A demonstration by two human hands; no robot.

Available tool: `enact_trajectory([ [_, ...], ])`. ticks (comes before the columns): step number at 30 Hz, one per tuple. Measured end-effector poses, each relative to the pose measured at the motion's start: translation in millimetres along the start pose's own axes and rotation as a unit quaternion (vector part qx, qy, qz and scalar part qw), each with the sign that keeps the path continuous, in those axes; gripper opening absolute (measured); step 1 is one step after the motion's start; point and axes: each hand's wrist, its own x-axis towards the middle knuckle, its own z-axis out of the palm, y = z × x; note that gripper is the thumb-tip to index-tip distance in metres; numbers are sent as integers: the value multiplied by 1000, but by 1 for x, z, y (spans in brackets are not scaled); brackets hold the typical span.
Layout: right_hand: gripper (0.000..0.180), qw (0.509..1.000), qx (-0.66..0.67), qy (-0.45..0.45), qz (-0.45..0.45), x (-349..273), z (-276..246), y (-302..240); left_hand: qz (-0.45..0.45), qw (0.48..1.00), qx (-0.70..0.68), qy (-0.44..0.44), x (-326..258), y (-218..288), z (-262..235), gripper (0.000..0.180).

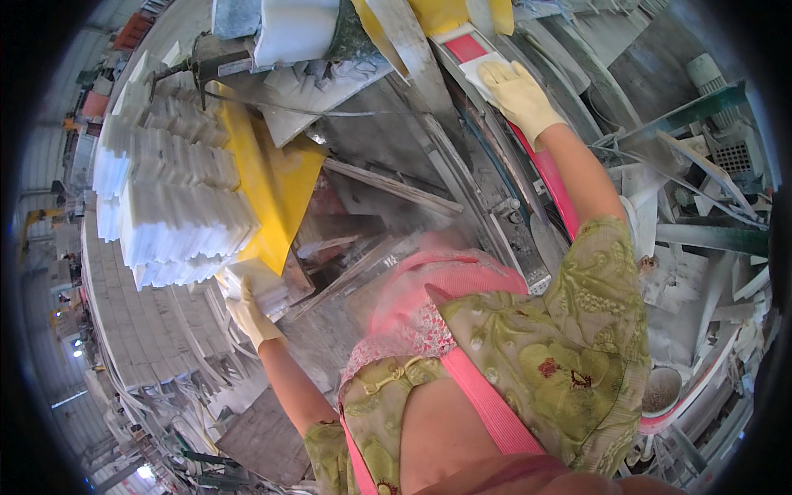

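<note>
My right hand [518, 97], in a cream rubber glove, lies with its fingers stretched flat on a white tile [477, 76]. The tile rests on the narrow red belt [551, 175] of a long machine. Far to the left, my left hand [252, 317] wears the same kind of glove and closes around the edge of a small stack of white tiles [262, 283]; its fingertips are partly hidden. Above that hand rise tall stacks of thin white tiles [177, 177], beside a bent yellow sheet [276, 186].
White blocks [297, 31] sit at the far side, near a dusty slanted board [318, 99]. Wooden strips [394, 186] lie between my arms. Grey stacked slabs [140, 309] stand at left. Metal beams [714, 238] and a bucket [662, 389] are at right.
</note>
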Motion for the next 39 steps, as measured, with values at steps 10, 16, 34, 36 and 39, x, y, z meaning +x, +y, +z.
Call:
enact_trajectory([
  [10, 96, 993, 12, -105, -57, 44, -15, 14, -8, 999, 34, 23, 8, -8, -1, 63],
  [16, 104, 981, -9, -177, -81, 67, -16, 11, 35, 999, 38, 17, 42, -53, -18, 69],
  [34, 39, 998, 16, -53, 8, 94, -22, 0, 43, 996, 55, 49, 39, -59, -12, 83],
  [36, 32, 995, 15, -88, 37, 110, -17, -16, 13, 997, 56, 43, 39, -61, -14, 84],
  [39, 32, 976, 89, -68, 185, 127, -1, -35, 19, 986, 153, 58, 40, -55, -12, 86],
])
